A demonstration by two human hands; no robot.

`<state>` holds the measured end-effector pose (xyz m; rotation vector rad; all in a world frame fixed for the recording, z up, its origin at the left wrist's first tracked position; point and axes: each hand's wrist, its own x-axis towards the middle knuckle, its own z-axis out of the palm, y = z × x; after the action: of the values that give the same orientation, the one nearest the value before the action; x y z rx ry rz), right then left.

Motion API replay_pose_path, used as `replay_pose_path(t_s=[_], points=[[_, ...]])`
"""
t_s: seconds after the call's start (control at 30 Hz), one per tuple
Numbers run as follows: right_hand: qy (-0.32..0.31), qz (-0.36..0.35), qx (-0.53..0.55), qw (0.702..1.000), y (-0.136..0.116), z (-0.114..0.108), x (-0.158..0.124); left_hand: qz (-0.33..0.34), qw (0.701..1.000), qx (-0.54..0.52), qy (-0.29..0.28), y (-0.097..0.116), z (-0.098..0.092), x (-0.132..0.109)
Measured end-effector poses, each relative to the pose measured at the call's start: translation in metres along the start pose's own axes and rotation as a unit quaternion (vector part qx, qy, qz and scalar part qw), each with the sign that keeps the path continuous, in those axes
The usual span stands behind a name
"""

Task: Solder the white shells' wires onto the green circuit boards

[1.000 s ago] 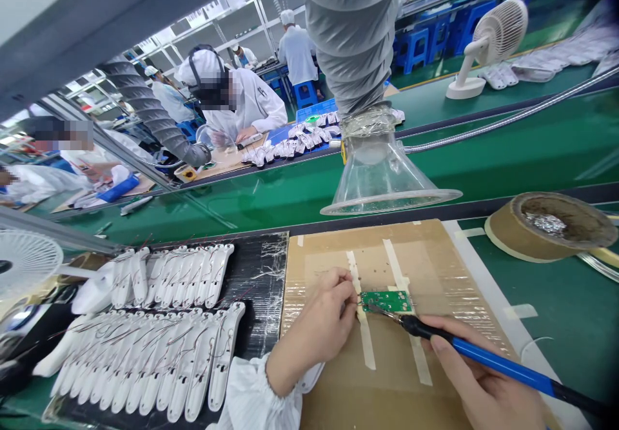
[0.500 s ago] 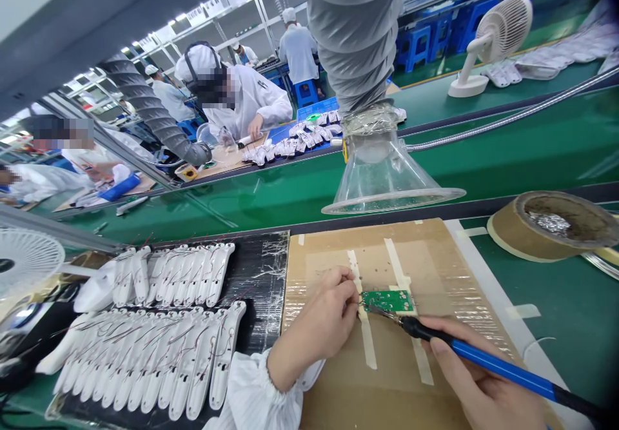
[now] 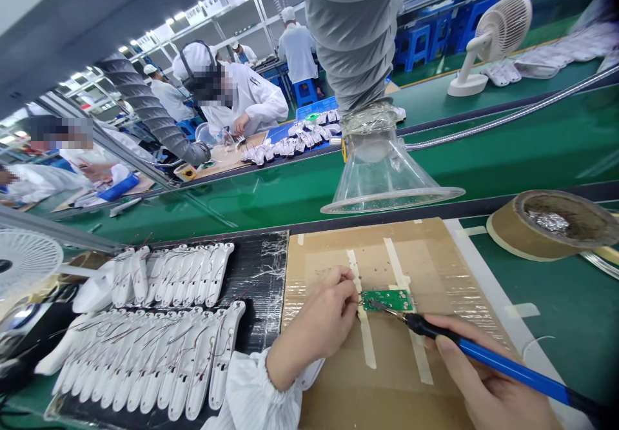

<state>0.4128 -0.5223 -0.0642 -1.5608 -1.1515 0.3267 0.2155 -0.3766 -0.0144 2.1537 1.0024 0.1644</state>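
A green circuit board (image 3: pixel 394 299) lies flat on the cardboard sheet (image 3: pixel 333 391), between strips of masking tape. My right hand (image 3: pixel 488 369) is closed around a blue-handled soldering iron (image 3: pixel 512 369), its metal tip touching or just above the board's left part. At the board's left end, my left hand (image 3: pixel 329 311) has thumb and fingers pinched together. Thin dark wire seems to run from these fingertips to the board; the fingers hide most of it. Beneath the left wrist, a white plastic shell (image 3: pixel 312 373) shows in part.
Rows of white plastic shells (image 3: pixel 145 359) with thin wires lie on a black mat at left. A clear extractor hood (image 3: pixel 387 182) hangs behind the board. A large tape roll (image 3: pixel 546 227) holds crumpled metallic material at right. Co-workers sit across the green bench.
The soldering iron's tip has shifted slightly on the board, and my right hand has moved a little to the right. My left hand stays in place.
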Motion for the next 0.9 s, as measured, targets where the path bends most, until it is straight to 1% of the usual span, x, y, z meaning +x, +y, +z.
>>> replay_pose_path(t_s=[0.47,0.63,0.7,0.8,0.9], points=[[-0.006,0.04,0.012,0.999,0.009,0.002,-0.007,-0.007,1.0,-0.019,-0.005,0.0,-0.002,0.001],[-0.026,-0.007,-0.002,1.0,0.011,0.001,-0.005,-0.011,1.0,-0.025,-0.009,0.0,-0.003,0.002],[-0.042,-0.01,-0.003,0.999,0.012,0.001,-0.004,-0.012,0.999,-0.028,-0.01,0.0,-0.004,0.002],[-0.027,0.038,-0.012,0.999,0.01,0.003,-0.005,-0.012,0.999,-0.035,-0.012,-0.001,-0.004,0.002],[0.02,0.09,-0.025,0.995,0.004,0.008,-0.003,-0.01,0.999,-0.038,-0.011,-0.001,-0.004,0.002]])
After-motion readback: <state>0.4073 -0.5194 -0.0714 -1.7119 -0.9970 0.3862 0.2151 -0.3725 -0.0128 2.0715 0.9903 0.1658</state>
